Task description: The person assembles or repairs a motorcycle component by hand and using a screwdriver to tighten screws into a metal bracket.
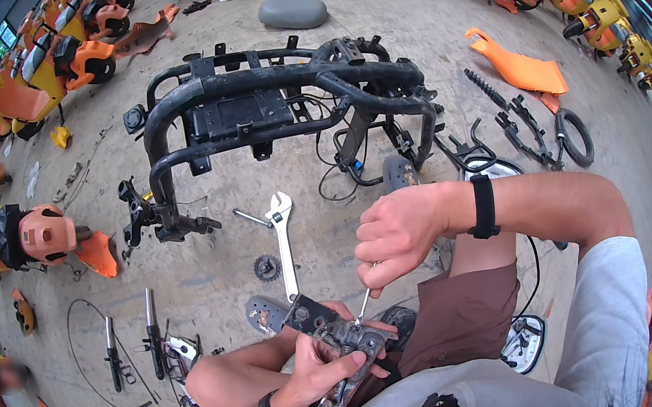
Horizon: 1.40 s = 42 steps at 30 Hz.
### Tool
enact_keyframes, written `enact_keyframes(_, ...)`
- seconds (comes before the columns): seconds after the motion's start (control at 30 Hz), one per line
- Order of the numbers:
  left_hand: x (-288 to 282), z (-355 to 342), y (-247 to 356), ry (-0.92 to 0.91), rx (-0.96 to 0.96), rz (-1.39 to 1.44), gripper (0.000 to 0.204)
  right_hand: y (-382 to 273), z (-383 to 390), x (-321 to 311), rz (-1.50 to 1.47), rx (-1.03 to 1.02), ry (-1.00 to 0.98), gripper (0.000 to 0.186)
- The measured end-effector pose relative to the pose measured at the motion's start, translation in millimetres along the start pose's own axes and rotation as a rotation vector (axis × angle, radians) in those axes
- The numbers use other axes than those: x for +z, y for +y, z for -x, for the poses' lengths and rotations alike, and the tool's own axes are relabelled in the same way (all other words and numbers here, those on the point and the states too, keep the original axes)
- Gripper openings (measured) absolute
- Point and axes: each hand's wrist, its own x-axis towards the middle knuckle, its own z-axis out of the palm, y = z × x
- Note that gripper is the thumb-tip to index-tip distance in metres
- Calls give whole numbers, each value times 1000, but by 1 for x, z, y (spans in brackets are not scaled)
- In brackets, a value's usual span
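Below centre, metal bracket [368, 340] (held), long axis rising rightward

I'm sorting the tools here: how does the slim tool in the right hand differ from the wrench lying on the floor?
The slim tool shows a thin shaft, while the wrench has a broad, flat handle and a wide head.
The slim tool slants in the right hand, partly hidden by it; the wrench lies flat on the floor, in nobody's hand.
Both look silvery.
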Motion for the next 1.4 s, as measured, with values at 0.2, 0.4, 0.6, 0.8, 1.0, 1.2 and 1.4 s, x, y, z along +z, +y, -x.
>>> enact_keyframes(0.2,8,5,2,22,-44,-59,46,-5,0,12,-58,31,64,33)
enact_keyframes(0.4,0,7,4,-10,21,-4,42,-13,2,12,-73,75,78,33)
enact_keyframes(0.6,1,9,4,-4,-53,-1,42,-18,5,26,-94,71,108,34)
enact_keyframes(0.8,-13,16,1,41,-92,3,40,-25,11,50,-180,108,160,35)
enact_keyframes(1.0,-22,17,-1,159,-220,6,36,-37,20,94,-338,158,229,35)
enact_keyframes(1.2,-33,18,1,344,-363,15,38,-45,33,116,-462,238,177,14)
enact_keyframes(1.4,-33,5,14,365,-430,-35,35,-57,23,121,-664,391,313,18)
